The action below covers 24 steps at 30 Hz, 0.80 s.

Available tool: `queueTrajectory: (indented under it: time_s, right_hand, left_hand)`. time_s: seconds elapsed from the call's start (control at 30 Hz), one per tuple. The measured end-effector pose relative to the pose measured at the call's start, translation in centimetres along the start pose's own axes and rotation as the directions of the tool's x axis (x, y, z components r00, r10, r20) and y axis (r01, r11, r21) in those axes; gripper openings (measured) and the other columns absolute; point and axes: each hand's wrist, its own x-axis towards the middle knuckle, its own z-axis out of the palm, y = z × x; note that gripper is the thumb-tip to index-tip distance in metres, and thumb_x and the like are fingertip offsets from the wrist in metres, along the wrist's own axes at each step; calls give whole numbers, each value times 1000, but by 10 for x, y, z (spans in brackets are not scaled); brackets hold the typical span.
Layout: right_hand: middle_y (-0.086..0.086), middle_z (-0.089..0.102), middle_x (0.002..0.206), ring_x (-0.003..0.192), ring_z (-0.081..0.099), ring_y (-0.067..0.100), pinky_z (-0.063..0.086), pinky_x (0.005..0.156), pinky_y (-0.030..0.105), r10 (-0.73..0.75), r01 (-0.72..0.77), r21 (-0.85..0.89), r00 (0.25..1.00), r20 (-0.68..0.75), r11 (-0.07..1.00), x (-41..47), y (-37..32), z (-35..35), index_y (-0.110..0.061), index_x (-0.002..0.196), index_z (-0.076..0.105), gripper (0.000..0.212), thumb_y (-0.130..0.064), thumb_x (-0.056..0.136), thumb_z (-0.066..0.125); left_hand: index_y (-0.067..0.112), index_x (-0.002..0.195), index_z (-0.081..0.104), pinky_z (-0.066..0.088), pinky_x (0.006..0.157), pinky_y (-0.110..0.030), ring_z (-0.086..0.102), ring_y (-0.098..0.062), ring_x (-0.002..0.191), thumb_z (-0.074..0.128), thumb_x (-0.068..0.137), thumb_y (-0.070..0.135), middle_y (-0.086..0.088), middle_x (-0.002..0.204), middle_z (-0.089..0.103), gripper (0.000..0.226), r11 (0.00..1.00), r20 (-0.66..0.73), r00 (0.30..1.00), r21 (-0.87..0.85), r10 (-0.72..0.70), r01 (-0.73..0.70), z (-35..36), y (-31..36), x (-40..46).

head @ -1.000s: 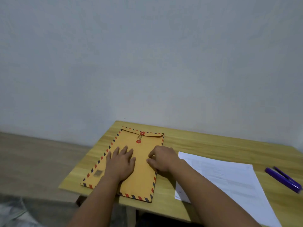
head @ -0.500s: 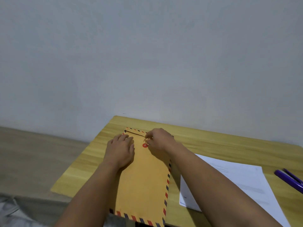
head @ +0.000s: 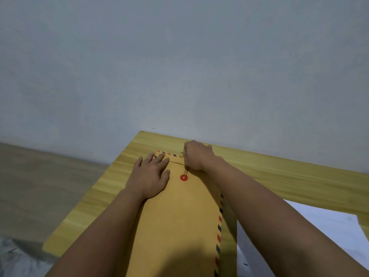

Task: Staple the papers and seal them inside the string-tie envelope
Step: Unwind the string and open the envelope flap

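Two hands on envelope [head: 185, 216] lying flat on counter [head: 279, 176]. Left hand [head: 148, 176] flat, fingers spread, pressing envelope's top left. Right hand [head: 196, 156] curled, pinching string [head: 186, 172] at 12 o'clock of red button [head: 184, 177]. Papers [head: 311, 232] at envelope's 3 o'clock.

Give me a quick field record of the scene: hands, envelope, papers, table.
left hand: flat, fingers straight, pressing on the envelope near its top
right hand: curled at the flap, pinching the string above the red button
envelope: lying lengthwise on the table, striped border
papers: white sheets on the table, right of the envelope, outside it
table: yellow wood, against a grey wall
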Motion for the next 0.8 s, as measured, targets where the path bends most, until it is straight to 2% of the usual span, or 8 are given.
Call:
queueTrajectory:
  time_s: [0.17,0.23,0.33,0.4,0.47,0.53,0.63,0.8]
  right_hand:
    - [3,66,102,102,63,29,53,92,48,236,-195,373,969,-67,907,-16,30,0,-16,106,56,12,-20,97,50]
    - [-2,69,100,104,60,23,44,95,45,211,-103,433,955,-208,896,-37,39,3,-22,103,56,11,-24,102,45]
    - [-13,74,109,111,58,8,27,97,38,22,168,475,930,-367,864,-68,39,3,-30,99,56,7,-28,104,51]
    - [-12,79,99,105,67,4,33,100,30,-16,245,649,941,-338,720,-80,33,-3,-23,99,57,8,-23,106,55]
    - [-5,73,75,80,70,10,50,84,30,-65,212,785,974,-215,582,-84,23,-8,-17,100,57,10,-19,108,53]
    - [-7,65,70,67,63,5,48,69,27,-141,196,687,981,-137,700,-82,15,-11,-18,102,59,9,-18,107,52]
    - [-1,71,98,95,66,17,53,84,34,-183,170,354,983,3,920,-75,2,-10,-17,104,68,10,-19,99,59]
    - [5,57,100,97,61,29,52,87,40,-124,133,-116,989,77,984,-65,-23,-14,-13,109,61,14,-21,98,67]
  left_hand:
    - [33,155,35,7,124,-48,11,-16,155,21,91,55,9,166,24,69,1000,14,999,0,-31,31,-2,3,3]
    - [32,155,35,8,124,-49,12,-17,155,21,91,55,9,166,24,69,999,17,999,2,-39,38,-2,5,3]
    - [32,155,35,8,124,-50,12,-17,155,26,97,52,8,166,23,62,999,25,998,0,-50,50,-2,7,2]
    - [32,155,35,8,124,-50,12,-18,155,31,100,50,8,166,23,58,998,29,998,10,-57,57,-1,7,2]
    - [32,154,36,10,124,-50,14,-19,154,31,100,50,8,166,25,58,998,21,998,12,-56,55,-2,8,1]
    - [32,154,37,11,124,-50,15,-19,154,34,101,49,7,165,26,56,999,14,999,7,-51,51,-1,7,1]
    - [32,154,38,11,124,-50,15,-19,154,36,101,48,7,165,27,55,999,4,999,4,-45,45,-1,7,1]
    - [32,155,36,10,124,-50,14,-19,154,35,102,48,7,166,25,55,999,12,999,-3,-41,41,-2,6,0]
